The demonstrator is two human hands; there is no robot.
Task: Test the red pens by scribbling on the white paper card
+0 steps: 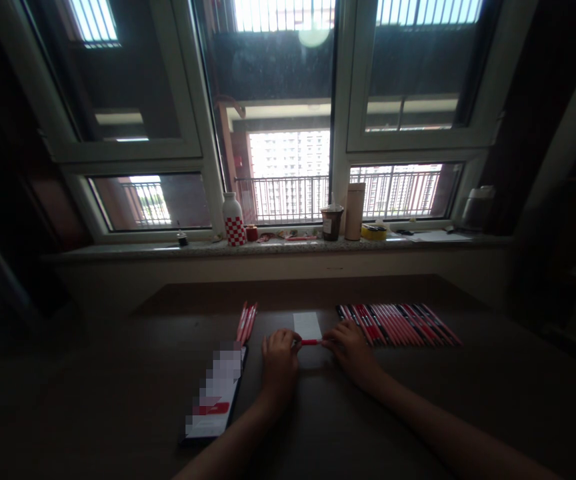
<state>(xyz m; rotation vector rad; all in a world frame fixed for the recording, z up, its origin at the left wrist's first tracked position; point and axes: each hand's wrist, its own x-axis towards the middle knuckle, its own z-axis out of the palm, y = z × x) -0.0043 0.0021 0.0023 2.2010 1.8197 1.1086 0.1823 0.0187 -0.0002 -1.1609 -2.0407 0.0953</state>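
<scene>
Both my hands hold a red pencil level above the dark table, one at each end. My left hand pinches its left end between thumb and fingertips. At the other end, the fingers of my right hand are closed on the tip. Just behind the pencil lies a small white sheet of paper. Right of my right hand, many red and black pencils lie side by side in a row. A few red pencils are bunched together left of my left hand.
A phone or tablet with a lit, partly blurred screen lies left of my left forearm. Along the windowsill stand a checkered bottle, a cup, a tan flask and a yellow roll.
</scene>
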